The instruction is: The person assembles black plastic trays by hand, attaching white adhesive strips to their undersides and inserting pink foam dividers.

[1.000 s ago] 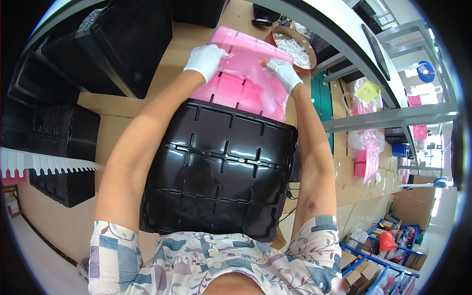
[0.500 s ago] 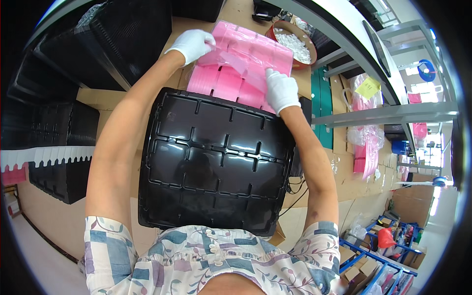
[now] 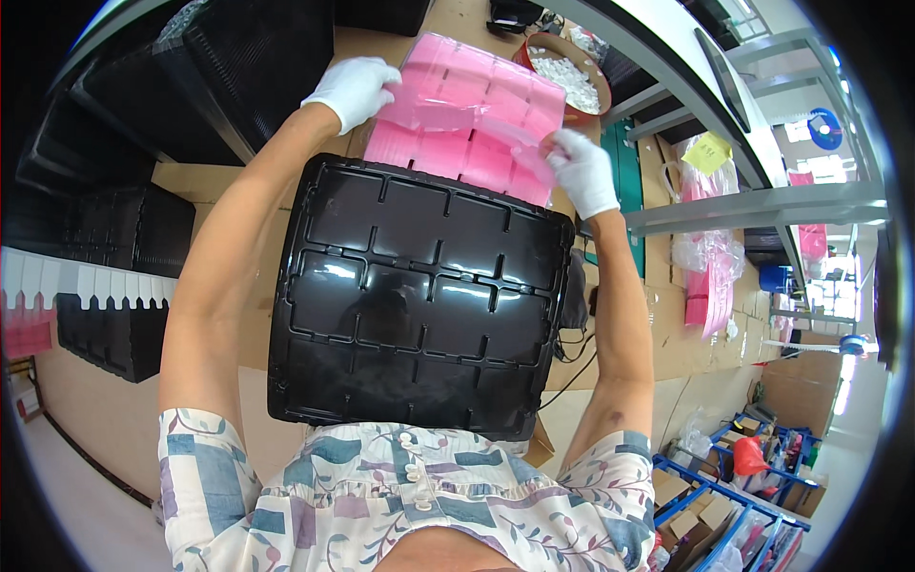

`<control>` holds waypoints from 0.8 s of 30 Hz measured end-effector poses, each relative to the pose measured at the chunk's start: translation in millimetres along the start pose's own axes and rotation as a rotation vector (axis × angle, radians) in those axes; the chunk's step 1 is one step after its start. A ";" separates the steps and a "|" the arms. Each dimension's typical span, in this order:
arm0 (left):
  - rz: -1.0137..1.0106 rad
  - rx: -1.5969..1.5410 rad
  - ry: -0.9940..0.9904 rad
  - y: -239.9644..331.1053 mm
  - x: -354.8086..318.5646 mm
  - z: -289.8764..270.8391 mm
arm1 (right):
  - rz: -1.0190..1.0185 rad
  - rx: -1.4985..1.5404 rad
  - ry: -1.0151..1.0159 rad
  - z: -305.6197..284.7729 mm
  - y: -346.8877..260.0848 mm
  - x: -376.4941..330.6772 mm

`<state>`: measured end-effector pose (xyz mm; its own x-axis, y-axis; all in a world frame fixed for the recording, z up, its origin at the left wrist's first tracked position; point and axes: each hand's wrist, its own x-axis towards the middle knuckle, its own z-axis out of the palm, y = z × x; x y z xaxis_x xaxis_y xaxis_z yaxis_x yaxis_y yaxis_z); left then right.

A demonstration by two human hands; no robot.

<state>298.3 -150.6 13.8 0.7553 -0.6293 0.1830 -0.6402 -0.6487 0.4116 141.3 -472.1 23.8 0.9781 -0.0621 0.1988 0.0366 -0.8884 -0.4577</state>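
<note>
A bundle of pink sheets (image 3: 410, 148) in a clear plastic bag (image 3: 434, 110) lies just beyond a black plastic tray. My left hand (image 3: 351, 91), in a white glove, is closed on the bag's film at the bundle's left side. At the right side my right hand (image 3: 584, 173), also gloved, pinches the film with its fingertips. A loose fold of film stretches between the two hands across the bundle. The black tray (image 3: 400, 324), with moulded ridges, is between my forearms, close to my body.
A round red tub (image 3: 600, 100) of small white pieces stands behind the bundle on the right. Tall stacks of black trays (image 3: 243, 71) rise at the left. A grey metal frame (image 3: 743, 217) juts in from the right. Black cables (image 3: 572, 367) hang beside the tray.
My hands have moved farther apart, the left one leftward and the right one rightward. The film between them is spread wider.
</note>
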 end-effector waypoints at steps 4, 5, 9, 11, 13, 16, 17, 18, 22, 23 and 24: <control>0.210 0.044 0.294 -5.0 -34.0 -14.4 | -0.211 -0.133 0.110 -13.9 -34.2 -10.5; 0.280 0.099 0.239 4.2 -49.3 -17.9 | -0.211 -0.133 0.108 -19.5 -39.6 -22.8; 0.429 0.289 0.205 28.9 -117.2 -10.9 | -0.493 -0.525 -0.222 -9.1 -52.0 -77.1; 0.448 0.212 0.289 48.0 -144.5 -9.2 | -0.561 -0.595 -0.174 -9.2 -60.7 -105.4; 0.390 0.241 0.350 61.4 -165.7 -11.9 | -0.557 -0.608 -0.179 -14.0 -67.5 -119.4; 0.397 0.202 0.401 72.1 -182.7 -18.7 | -0.553 -0.486 -0.034 -23.6 -81.3 -137.4; 0.400 0.200 0.399 74.7 -188.0 -21.5 | -0.548 -0.487 -0.034 -25.3 -84.1 -143.8; 0.377 0.203 0.365 75.8 -195.0 -24.5 | -0.519 -0.476 -0.084 -26.5 -86.7 -150.8; 0.336 0.200 0.270 73.5 -220.6 -21.3 | -0.446 -0.380 -0.178 -29.3 -89.2 -170.5; 0.324 0.220 0.240 73.3 -226.0 -20.4 | -0.429 -0.329 -0.178 -30.6 -91.0 -173.8; 0.309 0.218 0.235 74.4 -230.1 -21.4 | -0.399 -0.280 -0.133 -28.5 -88.0 -179.4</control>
<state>79.9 -44.9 21.4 0.5189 -0.7099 0.4762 -0.8366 -0.5361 0.1124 -43.2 -395.7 53.1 0.9173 0.3499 0.1901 0.3747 -0.9200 -0.1149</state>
